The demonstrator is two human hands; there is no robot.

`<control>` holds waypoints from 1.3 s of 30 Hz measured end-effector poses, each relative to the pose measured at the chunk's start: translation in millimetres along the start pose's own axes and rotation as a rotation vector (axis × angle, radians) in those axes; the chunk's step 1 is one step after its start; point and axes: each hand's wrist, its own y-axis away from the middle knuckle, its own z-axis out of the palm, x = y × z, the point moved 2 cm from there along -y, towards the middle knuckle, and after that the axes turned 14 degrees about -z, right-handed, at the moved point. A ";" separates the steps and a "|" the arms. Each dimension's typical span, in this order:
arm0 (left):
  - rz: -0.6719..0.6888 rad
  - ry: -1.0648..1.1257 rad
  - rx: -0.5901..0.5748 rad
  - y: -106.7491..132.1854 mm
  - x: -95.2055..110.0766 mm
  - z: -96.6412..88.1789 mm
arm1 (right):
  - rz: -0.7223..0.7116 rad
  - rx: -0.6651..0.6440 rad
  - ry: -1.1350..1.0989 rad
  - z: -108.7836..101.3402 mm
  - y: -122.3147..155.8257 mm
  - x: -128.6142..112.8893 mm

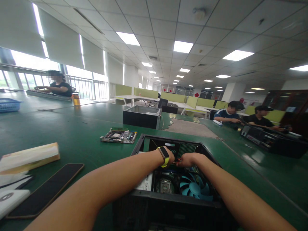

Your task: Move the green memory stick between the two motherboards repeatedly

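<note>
An open black computer case (168, 200) lies in front of me, and both hands reach into its far part. My left hand (170, 156), with a smartwatch (164, 153) on a yellow-green band at the wrist, is curled; its fingertips are hidden. Close beside it, my right hand (189, 159) is pinched near a small reddish piece (178, 160), possibly wiring, too small to name. Below the hands sit a blue fan (194, 188) and a board with a square socket (165, 186). A white box-shaped unit (145, 183) fills the case's left side, partly behind my left forearm.
A loose motherboard (119, 136) lies beyond the case on the green table (84, 134). Another case (141, 118) stands farther back. At left are a dark mat (48, 189), a carton (31, 157) and a blue basket (9, 105). Several people sit around, two beside a black case (271, 139).
</note>
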 end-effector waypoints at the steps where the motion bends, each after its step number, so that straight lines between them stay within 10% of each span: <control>1: -0.003 0.004 0.004 -0.1 -0.1 0.1 | 0.002 0.000 0.001 0.1 -0.2 0.2; 39: 0.030 -0.017 -0.038 -2.1 4.4 1.8 | 0.018 0.025 -0.020 -9.5 14.5 -12.4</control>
